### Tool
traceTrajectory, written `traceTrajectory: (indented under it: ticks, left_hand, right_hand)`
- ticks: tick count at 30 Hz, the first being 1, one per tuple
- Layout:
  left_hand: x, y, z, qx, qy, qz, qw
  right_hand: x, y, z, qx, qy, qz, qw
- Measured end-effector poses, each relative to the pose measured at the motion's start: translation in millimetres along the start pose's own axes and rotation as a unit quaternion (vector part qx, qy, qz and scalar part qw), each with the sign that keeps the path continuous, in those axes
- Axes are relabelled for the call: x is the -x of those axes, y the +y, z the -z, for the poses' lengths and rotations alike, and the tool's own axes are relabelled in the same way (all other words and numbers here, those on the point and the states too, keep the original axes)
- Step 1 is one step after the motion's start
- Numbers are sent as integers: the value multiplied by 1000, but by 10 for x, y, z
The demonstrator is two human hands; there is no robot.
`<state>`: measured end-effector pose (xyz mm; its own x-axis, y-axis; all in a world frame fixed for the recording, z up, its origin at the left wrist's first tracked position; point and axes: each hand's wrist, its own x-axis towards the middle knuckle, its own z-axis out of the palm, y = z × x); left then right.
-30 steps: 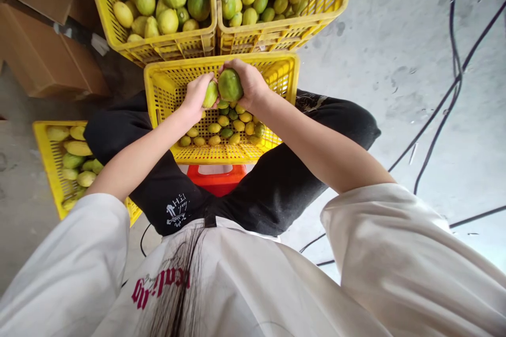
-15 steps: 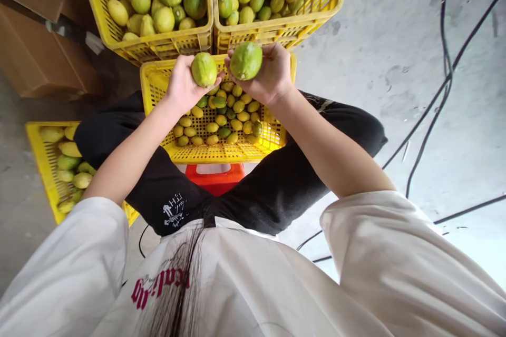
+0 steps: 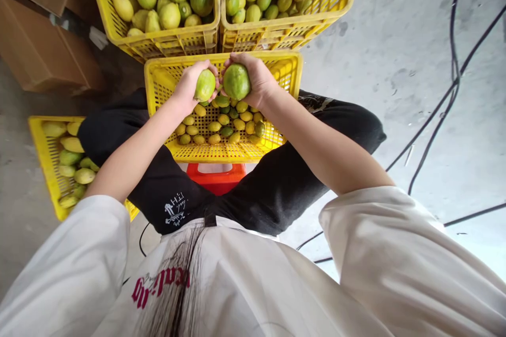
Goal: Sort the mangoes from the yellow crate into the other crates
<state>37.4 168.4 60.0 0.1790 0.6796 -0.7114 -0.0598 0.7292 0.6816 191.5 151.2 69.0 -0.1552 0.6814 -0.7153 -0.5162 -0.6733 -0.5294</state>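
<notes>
My left hand [image 3: 190, 84] is wrapped around a yellow-green lemon [image 3: 205, 85]. In my right hand [image 3: 258, 80] is a larger, greener lemon [image 3: 236, 81], its round end facing me. The two hands are side by side, fingertips close together, above a yellow crate [image 3: 292, 71]. Inside that crate, small yellow and green lemons [image 3: 214, 126] lie loose over the slotted floor. Part of them is hidden beneath my hands and forearms.
Two more yellow crates, left [image 3: 174, 37] and right [image 3: 276, 25], stand beyond, filled with larger lemons. Another crate [image 3: 43, 158] of lemons sits at the left. Cardboard boxes [image 3: 43, 42], a red stool [image 3: 216, 181] and black cables [image 3: 454, 84] are around me.
Both hands have lowered slightly and turned, rotating the lemons they hold. The right lemon has shifted left and down, nearer the left one. The whole view has shifted a little.
</notes>
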Motion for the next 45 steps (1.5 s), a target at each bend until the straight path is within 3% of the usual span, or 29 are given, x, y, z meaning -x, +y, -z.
traceTrajectory:
  ticks: [3,7,13,17,22,28,33,37,45]
  left_hand:
    - [3,-40,-37,-24,7,-6,1000]
    - [63,-11,-98,44,28,3,999]
    - [137,276,-70,71,19,-35,997]
    - [163,394,-72,73,12,-57,996]
    - [76,219,-91,55,-41,-104,992]
    - [-46,-11,-62,47,52,-16,997]
    - [15,-22,-86,-11,39,-62,997]
    - [43,-70,-77,-8,86,-78,993]
    - [4,-84,-50,-28,94,-99,990]
  right_hand:
    - [-51,41,50,22,13,-5,1000]
    - [-64,-29,114,13,-7,9,1000]
    - [19,-264,99,-35,-51,48,997]
    - [24,-290,36,-24,-19,62,998]
    - [72,-172,2,-31,-39,56,997]
    - [-15,28,31,-38,-36,39,998]
    - [-131,124,43,9,-11,32,999]
    - [-99,138,5,26,-21,38,999]
    - [-112,62,-15,-8,-24,2,1000]
